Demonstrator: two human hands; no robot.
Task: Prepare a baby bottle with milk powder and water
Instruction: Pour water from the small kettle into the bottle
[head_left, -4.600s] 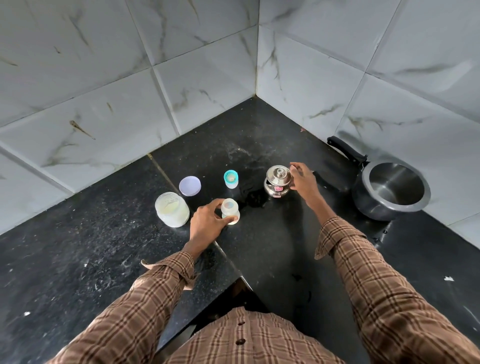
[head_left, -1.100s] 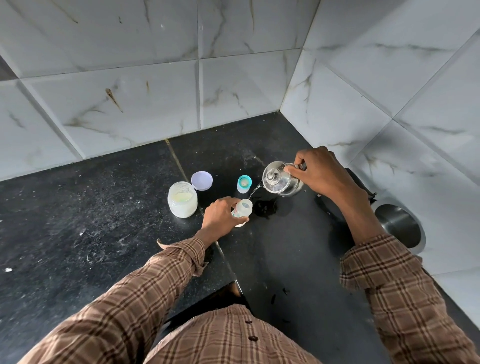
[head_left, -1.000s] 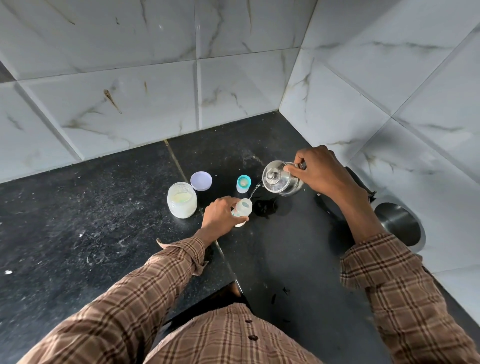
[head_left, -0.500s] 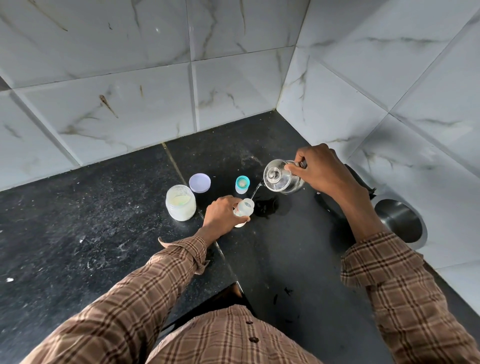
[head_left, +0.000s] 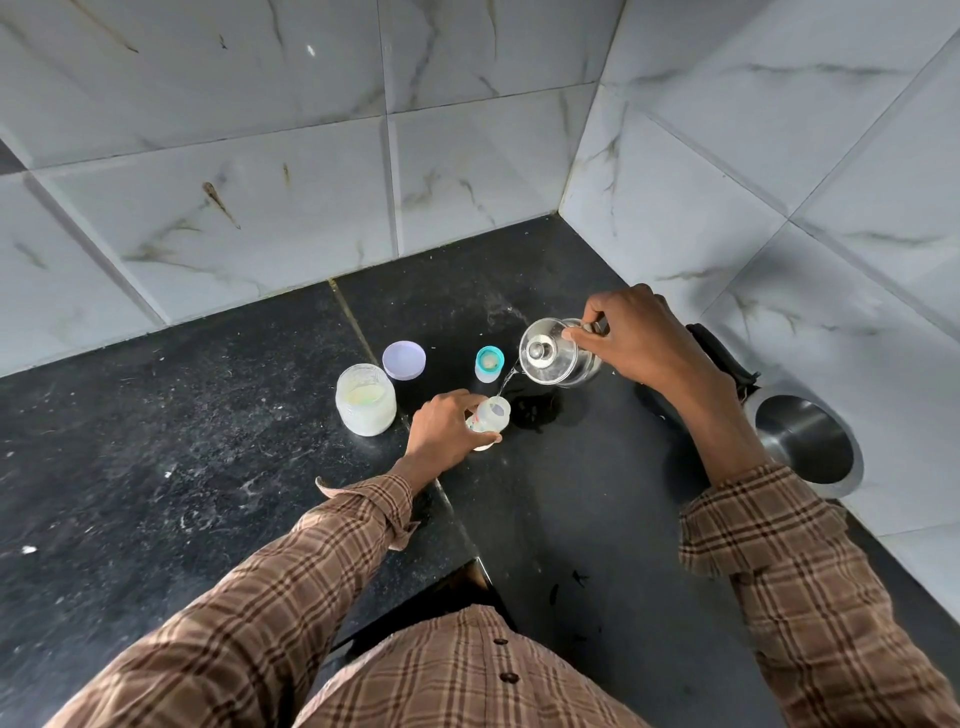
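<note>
My left hand (head_left: 447, 431) grips a small clear baby bottle (head_left: 491, 418) standing open on the black counter (head_left: 208, 467). My right hand (head_left: 639, 332) holds a small steel lidded kettle (head_left: 553, 353) by its handle, tilted left above the counter. A thin stream of water runs from its spout into the bottle's mouth. An open jar of pale milk powder (head_left: 365, 399) stands to the left of the bottle, its lilac lid (head_left: 403, 360) lying behind it. The bottle's teal teat cap (head_left: 489, 364) stands behind the bottle.
A steel pot (head_left: 805, 441) with a black handle sits at the right by the tiled wall (head_left: 779, 208). A wet patch (head_left: 535, 413) lies on the counter just right of the bottle. The counter's front edge has a notch near my body.
Since 4.6 s ago my right hand lifted the kettle off the counter and tilted it; water has been streaming into the bottle. Over the last second the hands have barely moved.
</note>
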